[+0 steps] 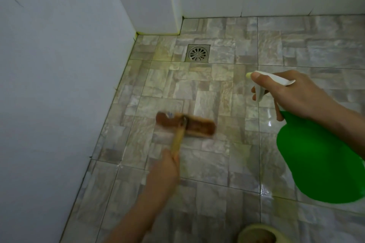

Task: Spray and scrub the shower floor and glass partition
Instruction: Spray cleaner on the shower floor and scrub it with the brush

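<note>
My left hand (165, 173) grips the pale wooden handle of a scrub brush (185, 126). Its brown head lies flat on the shower floor (217, 92), blurred by motion. My right hand (292, 92) holds a green spray bottle (320, 162) by its white trigger head, above the floor on the right. The nozzle points left toward the tiles between the brush and the drain. The stone-pattern tiles look wet and shiny under the bottle. No glass partition shows in this view.
A square metal floor drain (198, 53) sits near the far wall. White tiled walls (59, 65) close in on the left and at the back, with a jutting corner (171, 6). A yellowish slipper (256, 235) shows at the bottom edge.
</note>
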### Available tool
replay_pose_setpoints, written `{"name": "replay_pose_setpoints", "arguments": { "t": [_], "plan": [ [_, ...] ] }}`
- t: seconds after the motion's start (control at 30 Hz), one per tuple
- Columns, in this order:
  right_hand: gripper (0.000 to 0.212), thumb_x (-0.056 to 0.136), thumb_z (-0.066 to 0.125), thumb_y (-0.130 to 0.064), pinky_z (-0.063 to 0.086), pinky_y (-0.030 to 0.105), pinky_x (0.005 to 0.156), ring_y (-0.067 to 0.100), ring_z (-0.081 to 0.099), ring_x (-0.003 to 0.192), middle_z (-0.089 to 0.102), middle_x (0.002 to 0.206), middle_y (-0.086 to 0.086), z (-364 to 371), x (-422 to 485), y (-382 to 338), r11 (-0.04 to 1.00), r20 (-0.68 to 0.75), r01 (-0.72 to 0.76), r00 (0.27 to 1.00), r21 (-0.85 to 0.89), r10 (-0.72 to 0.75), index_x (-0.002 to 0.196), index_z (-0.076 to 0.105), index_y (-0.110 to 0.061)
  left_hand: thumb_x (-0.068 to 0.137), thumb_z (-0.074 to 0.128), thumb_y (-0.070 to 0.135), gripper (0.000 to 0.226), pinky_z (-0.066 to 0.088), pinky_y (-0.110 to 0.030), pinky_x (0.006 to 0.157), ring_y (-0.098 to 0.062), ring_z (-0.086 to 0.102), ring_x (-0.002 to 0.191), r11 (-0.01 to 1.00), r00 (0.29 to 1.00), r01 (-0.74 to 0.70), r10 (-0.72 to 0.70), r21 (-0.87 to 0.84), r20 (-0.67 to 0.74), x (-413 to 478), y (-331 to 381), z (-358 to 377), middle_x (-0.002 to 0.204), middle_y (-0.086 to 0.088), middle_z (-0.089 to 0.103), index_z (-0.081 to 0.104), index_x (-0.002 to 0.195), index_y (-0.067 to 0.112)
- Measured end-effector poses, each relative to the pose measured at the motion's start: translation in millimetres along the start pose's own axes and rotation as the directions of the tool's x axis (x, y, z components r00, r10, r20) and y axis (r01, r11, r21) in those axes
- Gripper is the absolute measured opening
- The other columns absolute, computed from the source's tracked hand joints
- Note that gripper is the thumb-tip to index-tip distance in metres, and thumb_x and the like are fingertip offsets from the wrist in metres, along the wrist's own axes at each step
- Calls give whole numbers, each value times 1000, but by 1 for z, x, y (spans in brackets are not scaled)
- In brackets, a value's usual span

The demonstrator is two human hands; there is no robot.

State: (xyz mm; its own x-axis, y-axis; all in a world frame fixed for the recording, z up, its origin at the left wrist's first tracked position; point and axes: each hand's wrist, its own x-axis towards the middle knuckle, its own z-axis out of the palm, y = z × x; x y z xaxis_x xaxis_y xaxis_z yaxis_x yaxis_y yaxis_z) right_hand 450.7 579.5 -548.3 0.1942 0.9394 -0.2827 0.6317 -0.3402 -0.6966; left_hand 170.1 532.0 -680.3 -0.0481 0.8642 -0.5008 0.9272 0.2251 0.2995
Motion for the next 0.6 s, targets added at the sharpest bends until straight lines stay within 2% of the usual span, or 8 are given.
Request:
{"name": "replay_pose_setpoints", "arguments": {
  "t": [0.1, 0.17, 0.27, 0.33, 0.4, 0.47, 0.53, 0.6],
  "plan": [
    [63, 95, 41, -62, 48, 29, 57, 18, 63, 39, 68, 63, 20, 1, 4, 3, 999, -10, 32, 999, -36, -33, 85, 74, -9, 100, 29, 43, 34, 45, -36, 63, -34, 61, 79, 989, 991, -6, -14, -146, -132, 74, 16, -25, 77, -6, 55, 43, 94, 12],
    [65, 94, 40, -64, 49, 31, 62, 18, 63, 39, 73, 78, 20, 0, 6, 3, 999, -2, 36, 999, -39, -36, 87, 73, -9, 100, 29, 43, 33, 39, -33, 63, -32, 60, 81, 986, 988, 16, -41, -164, -151, 69, 13, -19, 80, -7, 55, 42, 94, 13],
    [67, 92, 39, -67, 50, 33, 65, 19, 63, 39, 74, 92, 20, -1, 4, 1, 1000, 18, 31, 999, -4, -31, 89, 72, -9, 100, 27, 43, 28, 40, -29, 58, -14, 56, 69, 998, 995, -53, 50, -31, -89, -17, -21, 8, 79, -1, 57, 41, 98, 18],
    [66, 92, 40, -68, 50, 34, 66, 19, 62, 38, 73, 94, 21, 0, 4, -1, 1000, 29, 28, 999, -5, -28, 88, 72, -10, 100, 25, 44, 26, 39, -24, 56, -4, 49, 62, 998, 999, -10, 8, 55, 47, -60, -38, 7, 73, 7, 52, 38, 99, 22],
    [64, 91, 40, -67, 50, 34, 66, 19, 63, 39, 74, 91, 20, 2, 4, -4, 999, 41, 32, 999, -8, -32, 86, 72, -12, 99, 25, 46, 33, 44, -30, 61, -16, 59, 71, 998, 999, 25, -27, 64, 33, -45, -45, 5, 76, 3, 56, 41, 104, 18],
    [63, 91, 41, -67, 49, 33, 65, 18, 63, 39, 74, 82, 17, 5, 5, -8, 999, 42, 42, 998, -8, -41, 85, 73, -13, 100, 27, 44, 36, 44, -35, 66, -29, 60, 79, 1000, 998, 13, -12, 22, -55, 2, -39, -6, 78, -2, 56, 44, 104, 12],
    [62, 93, 41, -64, 47, 31, 60, 17, 62, 39, 69, 61, 16, 10, 4, -12, 998, 42, 58, 998, -19, -57, 84, 73, -13, 101, 27, 41, 40, 43, -36, 69, -30, 57, 80, 998, 989, 32, -39, -51, -145, 70, -25, -28, 88, -12, 59, 48, 103, 6],
    [61, 94, 41, -63, 45, 29, 58, 18, 61, 39, 64, 49, 15, 14, 1, -18, 997, 33, 76, 997, -24, -75, 82, 74, -13, 102, 25, 39, 47, 42, -37, 74, -35, 58, 91, 996, 974, 55, -70, -76, -217, 135, -14, -62, 105, -20, 61, 51, 109, 0]
  ]
}}
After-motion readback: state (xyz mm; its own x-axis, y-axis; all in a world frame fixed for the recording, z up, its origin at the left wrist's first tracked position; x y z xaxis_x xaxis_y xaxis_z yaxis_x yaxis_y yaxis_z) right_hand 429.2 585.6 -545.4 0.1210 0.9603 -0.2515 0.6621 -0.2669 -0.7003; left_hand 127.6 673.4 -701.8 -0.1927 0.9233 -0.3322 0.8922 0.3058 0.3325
